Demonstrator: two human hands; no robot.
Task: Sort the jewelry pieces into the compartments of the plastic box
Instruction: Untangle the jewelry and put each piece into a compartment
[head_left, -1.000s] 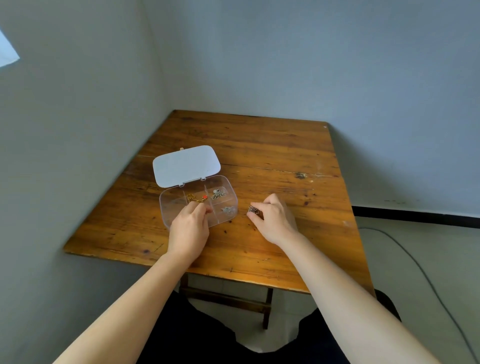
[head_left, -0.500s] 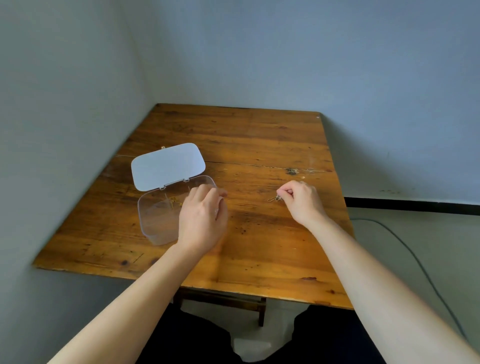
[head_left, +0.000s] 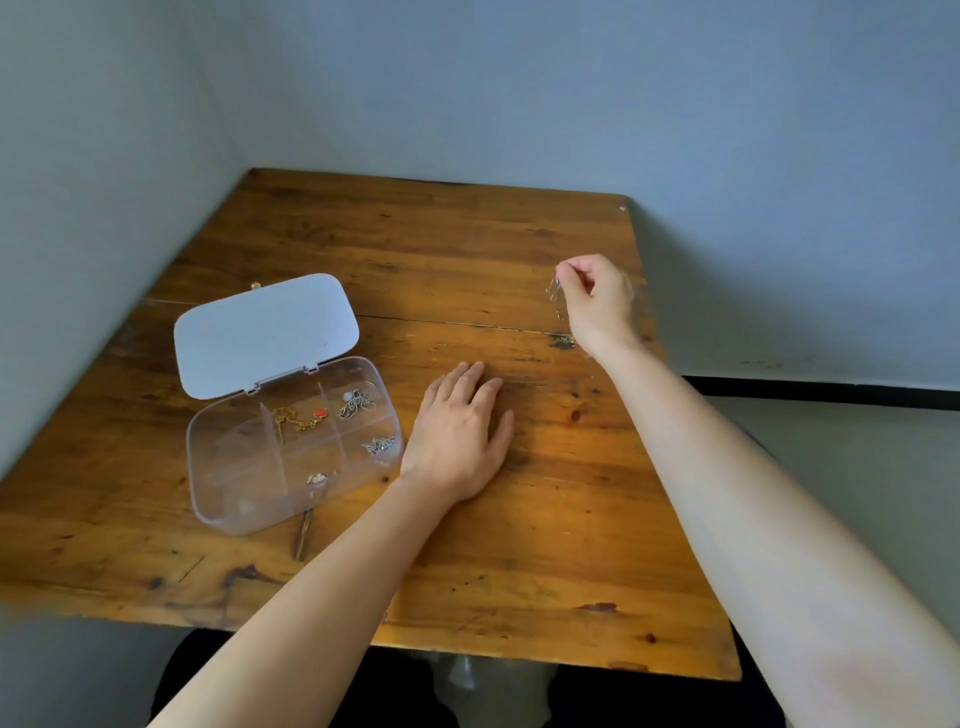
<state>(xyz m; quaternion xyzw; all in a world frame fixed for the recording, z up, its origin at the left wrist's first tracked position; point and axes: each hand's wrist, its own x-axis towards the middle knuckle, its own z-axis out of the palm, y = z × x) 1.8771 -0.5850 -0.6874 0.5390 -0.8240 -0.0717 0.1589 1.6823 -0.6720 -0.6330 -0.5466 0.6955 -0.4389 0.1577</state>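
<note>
**Jewelry pieces partly sorted, one chain held aloft**

Jewelry pieces mostly inside the clear plastic box (head_left: 244, 467), on the left part of the wooden table (head_left: 545, 545). Lid (head_left: 266, 332) swung open, standing up behind the compartments. Gold chain with a red pendant (head_left: 301, 420) in the middle rear compartment. Silver tangle (head_left: 356, 402) in the right rear compartment, small silver charm (head_left: 379, 445) in the right front one. Another small pale piece (head_left: 318, 478) in the middle front compartment. Left compartments too hazy to judge.

Left hand (head_left: 457, 441) flat on the table just right of the box, palm down, fingers loosely spread, holding nothing. Right hand (head_left: 597, 304) raised above the far right part of the table, well apart from the box, thumb and forefinger pinching a thin silver chain (head_left: 555, 293) that dangled below the fingertips. Grey walls behind and left of the table.
</note>
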